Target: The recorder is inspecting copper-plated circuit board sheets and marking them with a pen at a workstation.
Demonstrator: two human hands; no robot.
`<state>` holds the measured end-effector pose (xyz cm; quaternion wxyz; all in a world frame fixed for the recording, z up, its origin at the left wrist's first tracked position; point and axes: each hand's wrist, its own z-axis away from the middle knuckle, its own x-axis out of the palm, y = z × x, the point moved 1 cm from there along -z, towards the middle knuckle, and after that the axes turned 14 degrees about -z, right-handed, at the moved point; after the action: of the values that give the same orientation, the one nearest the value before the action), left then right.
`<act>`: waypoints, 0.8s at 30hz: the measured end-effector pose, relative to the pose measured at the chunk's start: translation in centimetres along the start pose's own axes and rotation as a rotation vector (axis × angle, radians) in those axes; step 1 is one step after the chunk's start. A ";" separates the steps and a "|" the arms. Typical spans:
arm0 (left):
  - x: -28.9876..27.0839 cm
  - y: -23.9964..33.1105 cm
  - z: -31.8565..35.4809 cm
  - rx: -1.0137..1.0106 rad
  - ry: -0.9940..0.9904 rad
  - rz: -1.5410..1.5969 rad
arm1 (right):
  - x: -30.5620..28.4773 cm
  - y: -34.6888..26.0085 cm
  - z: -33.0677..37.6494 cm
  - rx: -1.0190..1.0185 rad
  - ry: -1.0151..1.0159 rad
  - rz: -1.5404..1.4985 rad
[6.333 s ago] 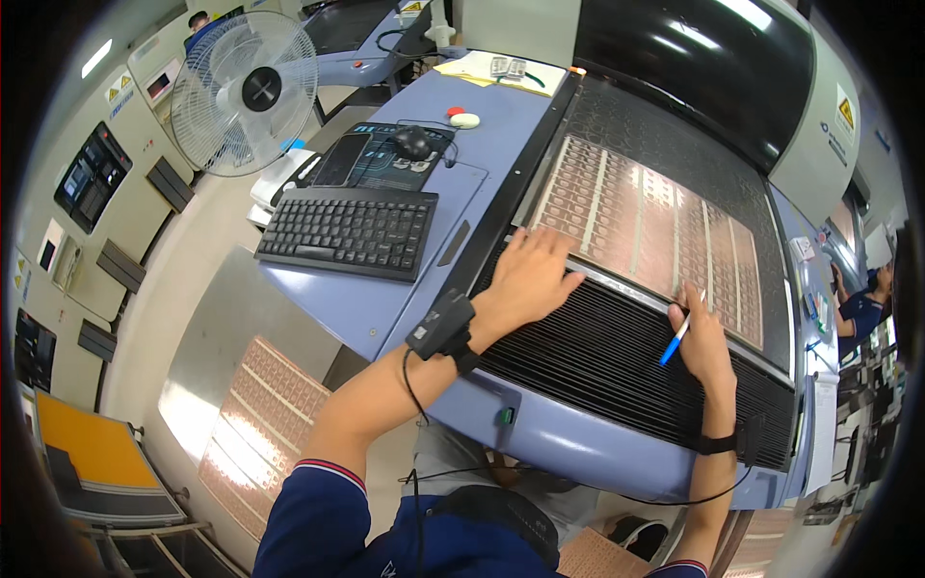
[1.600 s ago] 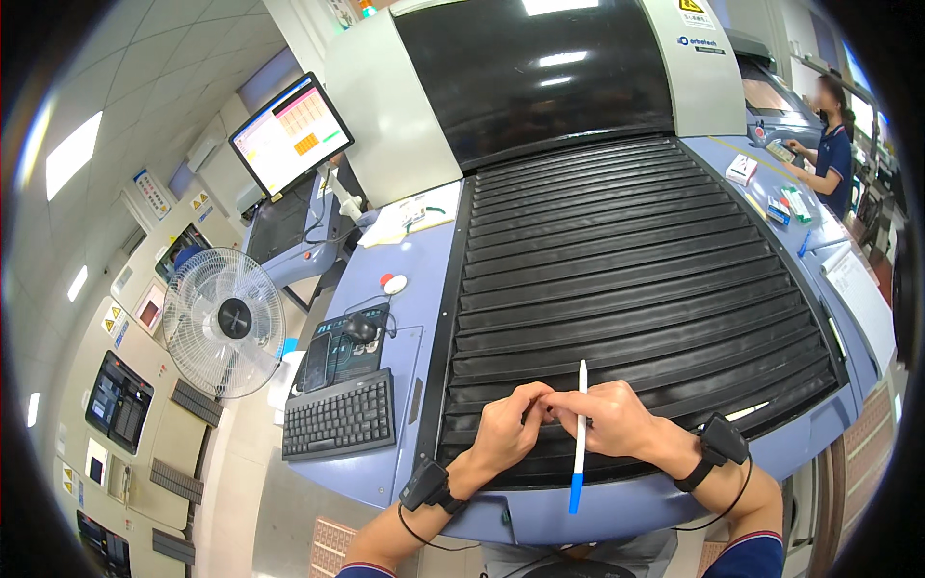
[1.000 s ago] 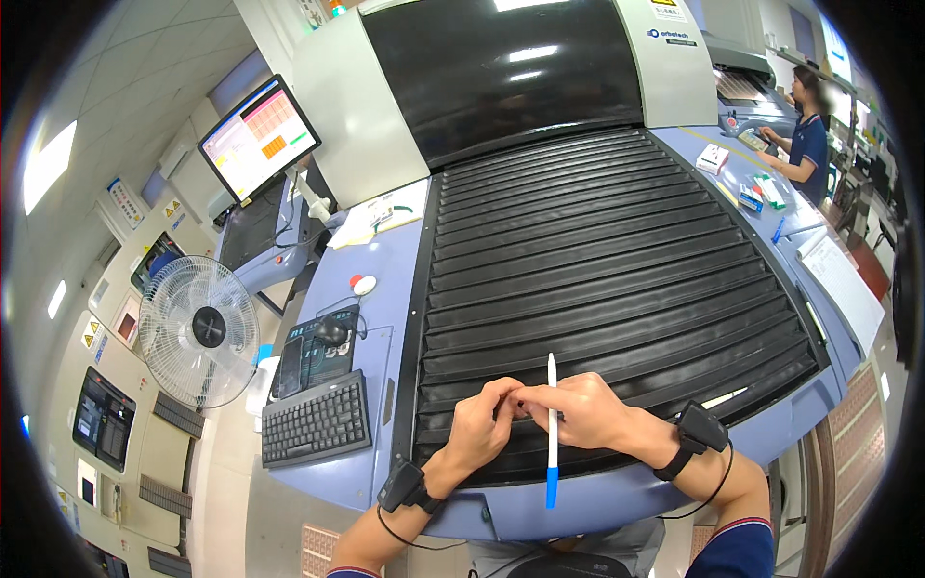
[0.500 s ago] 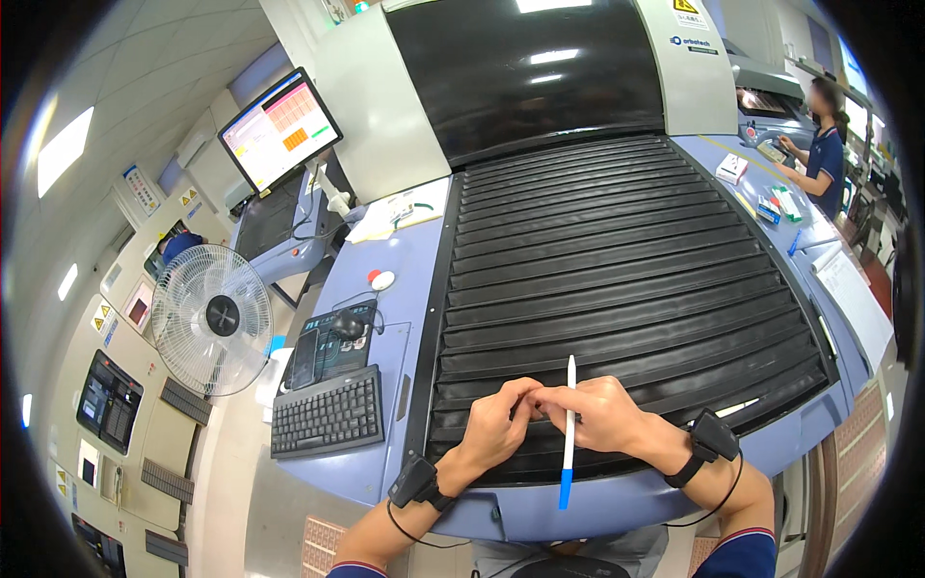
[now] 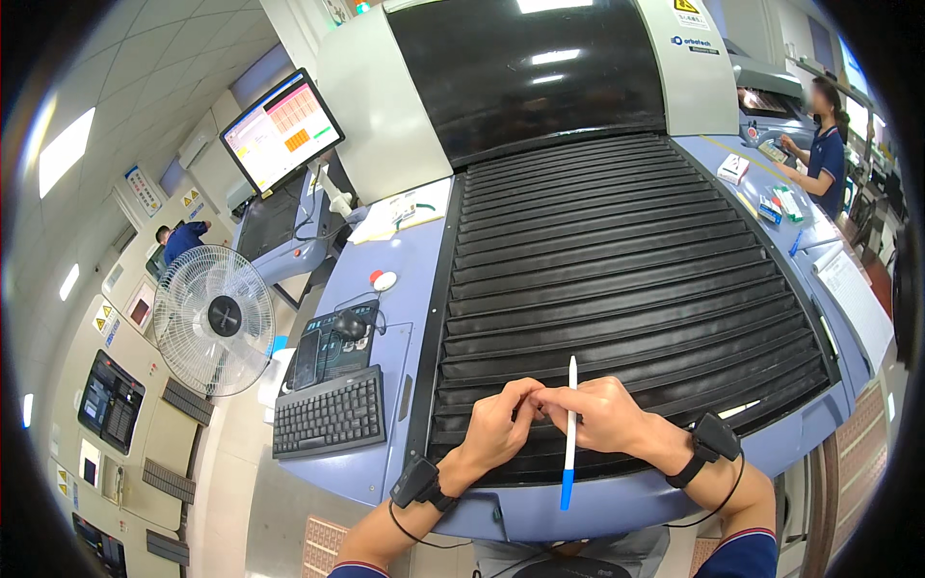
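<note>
A white pen with a blue end crosses my right hand, held in its curled fingers, white tip pointing away from me and blue end toward me. My left hand is closed in a pinch, its fingertips meeting those of my right hand. Whatever may be between the fingertips is hidden. Both hands are over the near part of a black ribbed bellows cover on the machine bed. A black band with a small box and cable is strapped on each wrist.
On the left ledge are a black keyboard, a mouse and a phone. A monitor and a standing fan are farther left. Papers and small boxes lie at the right. One person works at far right, another behind the fan.
The person behind the fan has risen, with head and an arm now showing. My hands and the pen stay in the same pose; the view shifts very slightly.
</note>
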<state>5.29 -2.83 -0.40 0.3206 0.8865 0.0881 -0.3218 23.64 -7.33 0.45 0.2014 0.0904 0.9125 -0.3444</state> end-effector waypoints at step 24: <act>-0.5 -0.1 0.2 0.004 -0.077 0.004 | 0.0 -0.3 -0.2 -0.022 0.023 -0.026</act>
<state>4.77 -2.84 -0.28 0.3224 0.8743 0.0731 -0.3554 23.50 -7.44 0.75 0.1875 0.0801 0.9195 -0.3362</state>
